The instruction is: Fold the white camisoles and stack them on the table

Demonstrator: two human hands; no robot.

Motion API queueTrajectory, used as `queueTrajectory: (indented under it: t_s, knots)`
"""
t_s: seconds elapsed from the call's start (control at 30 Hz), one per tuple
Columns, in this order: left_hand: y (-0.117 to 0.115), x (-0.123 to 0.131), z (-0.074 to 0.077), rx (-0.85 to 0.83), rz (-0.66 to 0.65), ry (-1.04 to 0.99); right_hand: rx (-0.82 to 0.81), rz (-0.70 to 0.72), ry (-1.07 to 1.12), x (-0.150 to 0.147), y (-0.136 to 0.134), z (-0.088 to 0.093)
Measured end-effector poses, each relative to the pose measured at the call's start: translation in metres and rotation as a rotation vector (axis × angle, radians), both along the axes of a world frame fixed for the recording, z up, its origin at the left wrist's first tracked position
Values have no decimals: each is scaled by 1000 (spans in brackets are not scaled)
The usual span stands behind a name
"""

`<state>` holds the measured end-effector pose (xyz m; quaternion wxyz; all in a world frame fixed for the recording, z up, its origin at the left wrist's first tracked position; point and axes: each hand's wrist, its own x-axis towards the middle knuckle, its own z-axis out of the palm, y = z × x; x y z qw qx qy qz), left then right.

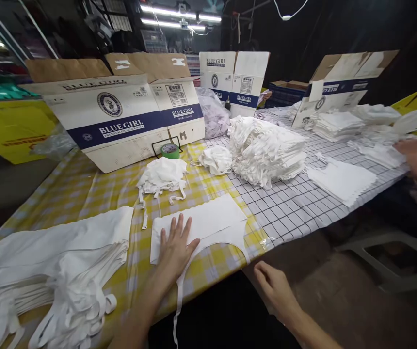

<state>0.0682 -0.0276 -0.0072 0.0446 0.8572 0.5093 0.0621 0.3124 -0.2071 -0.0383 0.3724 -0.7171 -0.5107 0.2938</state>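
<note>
While one strap (178, 306) dangles, the white garment (214, 224) lies flat.

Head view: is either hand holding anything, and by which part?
The left hand lies flat on the white garment, gripping nothing; whether the curled right hand holds anything cannot be told.

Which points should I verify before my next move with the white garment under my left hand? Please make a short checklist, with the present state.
1. Left hand flat on the white garment: ok.
2. Right hand holding something: cannot tell; it is curled just off the table edge.
3. Long strap fully on the table: not ok, it hangs over the near edge.
4. Garment apart from the white pile at left: ok, tablecloth shows between.
5. Green tape off the garment: ok, it sits farther back.
</note>
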Motion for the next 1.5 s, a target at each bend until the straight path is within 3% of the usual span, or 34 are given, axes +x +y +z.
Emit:
queueTrajectory:
  t_s: [0.07,0.13,0.3,0.43,0.6,0.73,0.83,0.93,1.1,1.5]
  knots:
    - [-7,30,2,-15,-96,-34,-81,-75,161,-12,-4,-15]
    - [-17,59,3,-30,-192,-54,-60,-106,338,-20,2,-26]
    - [-36,97,-4,-50,-303,-60,-60,3,564,-14,4,-30]
    - [-37,98,-10,-51,-290,-52,-114,-12,577,7,-33,-14]
    - [-34,100,-12,-61,-284,-34,-112,-40,701,29,-81,31]
    - [-35,102,-12,-56,-281,-38,-117,52,905,40,-102,66]
    - [-36,102,-11,-73,-283,-44,-88,75,1043,47,-108,81]
    - [-35,102,-11,-68,-274,-47,-19,23,1100,53,-105,84]
    - [-34,102,-16,-41,-266,-32,92,-58,1113,59,-97,74]
    - [-30,104,-21,-9,-257,-9,225,-31,1121,64,-89,63]
